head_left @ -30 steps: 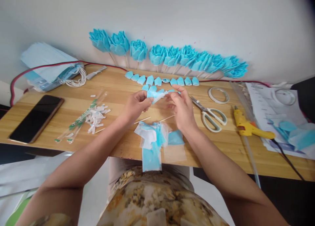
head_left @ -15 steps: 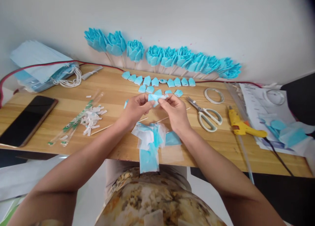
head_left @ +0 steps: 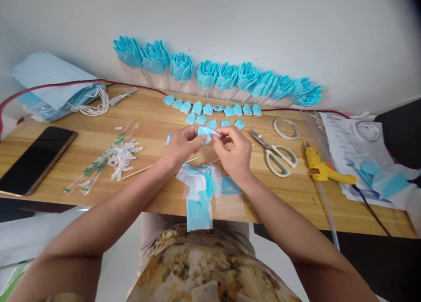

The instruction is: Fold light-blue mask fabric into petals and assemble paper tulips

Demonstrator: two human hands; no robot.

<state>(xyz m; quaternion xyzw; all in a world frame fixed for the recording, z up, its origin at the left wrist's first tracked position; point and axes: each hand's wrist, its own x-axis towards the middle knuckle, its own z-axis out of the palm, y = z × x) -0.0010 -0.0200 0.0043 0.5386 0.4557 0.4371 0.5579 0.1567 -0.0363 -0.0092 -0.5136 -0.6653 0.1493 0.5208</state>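
Observation:
Between my hands, above the middle of the table, is a small piece of light-blue fabric, partly folded. My left hand pinches its left side between thumb and fingers. At its right edge my right hand pinches too, thumb and fingertips together. Just beyond lie several folded blue petals in rows on the wood. Closer to my body sits a pile of blue and white fabric pieces, hanging over the table edge. A thin wooden stick lies beside my left forearm.
Blue fabric flowers on sticks lean along the wall. To the right are scissors, a tape roll and a yellow glue gun. White scraps, a phone and a bagged mask stack are at left.
The right end of the blue fabric piece has been folded inward, so it looks shorter. My right hand's fingers have shifted slightly and curled more; my left hand stays nearly still.

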